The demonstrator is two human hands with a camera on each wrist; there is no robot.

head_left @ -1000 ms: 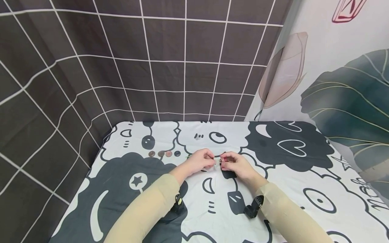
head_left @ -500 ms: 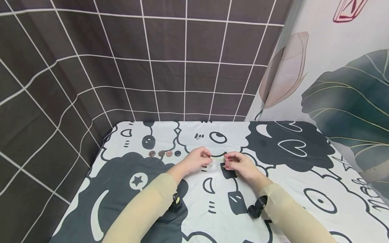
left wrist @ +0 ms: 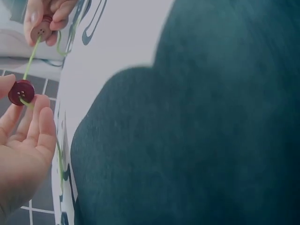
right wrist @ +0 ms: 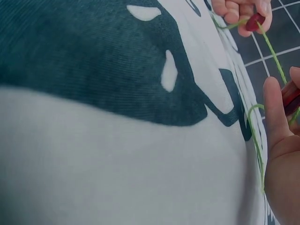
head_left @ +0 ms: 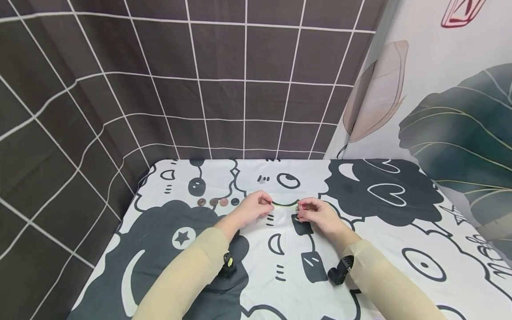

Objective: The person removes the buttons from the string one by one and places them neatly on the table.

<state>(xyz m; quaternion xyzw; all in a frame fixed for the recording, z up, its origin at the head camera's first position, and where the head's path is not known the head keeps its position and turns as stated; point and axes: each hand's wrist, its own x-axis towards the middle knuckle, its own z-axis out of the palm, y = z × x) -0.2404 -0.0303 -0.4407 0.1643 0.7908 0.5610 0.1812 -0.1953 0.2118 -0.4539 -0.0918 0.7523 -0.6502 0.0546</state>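
My left hand (head_left: 252,210) pinches a dark red four-hole button (left wrist: 21,92) between thumb and fingers. A thin green cord (left wrist: 31,63) passes through it and runs taut to my right hand (head_left: 318,214). That hand grips a small stack of buttons, with a pinkish-brown button (left wrist: 41,32) facing the left hand and red button edges (right wrist: 291,101) showing in the right wrist view. Loose cord hangs down near each hand. Both hands are held above the cloth, a short gap apart. The fingers partly hide the stack, so its size is unclear.
Several loose buttons lie in a row left of the hands, among them a brown button (head_left: 202,202), a pink button (head_left: 224,202) and a dark button (head_left: 235,202). Beneath is a black-and-white patterned cloth (head_left: 256,262). A dark gridded curtain (head_left: 220,102) stands behind.
My hands have drawn apart, the left moving left and slightly up, the right a little right. More green cord now stretches between them. The row of loose buttons stays as it was.
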